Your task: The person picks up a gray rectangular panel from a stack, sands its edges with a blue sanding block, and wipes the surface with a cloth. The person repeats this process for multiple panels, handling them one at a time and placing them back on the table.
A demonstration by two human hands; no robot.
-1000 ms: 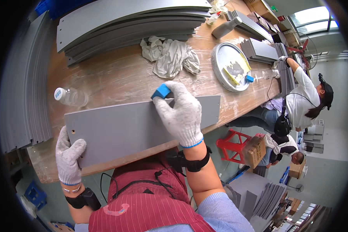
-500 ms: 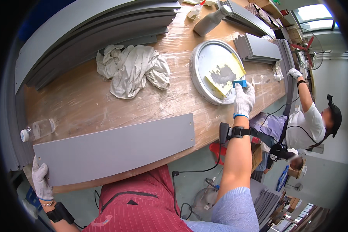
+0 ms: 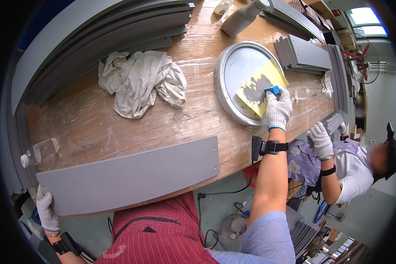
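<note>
A long grey panel with small holes at its right end lies along the table's near edge. My left hand, in a white knit glove, is closed on the panel's left end. Farther right, my gloved right hand pinches a small blue block. The block touches grey paste smeared over a yellow sheet. That sheet rests on a round, pale lid with a raised rim. Fingertips behind the block are partly hidden.
A crumpled white cloth lies mid-table, and a clear bottle on its side at the left. Grey panels are stacked at the far left, more at the right. A grey bottle stands behind the lid. A co-worker is at right.
My right hand has tilted the blue block and put it onto the paste. My left hand stays at the panel's end. The co-worker's arm has come down and now holds grey pieces.
</note>
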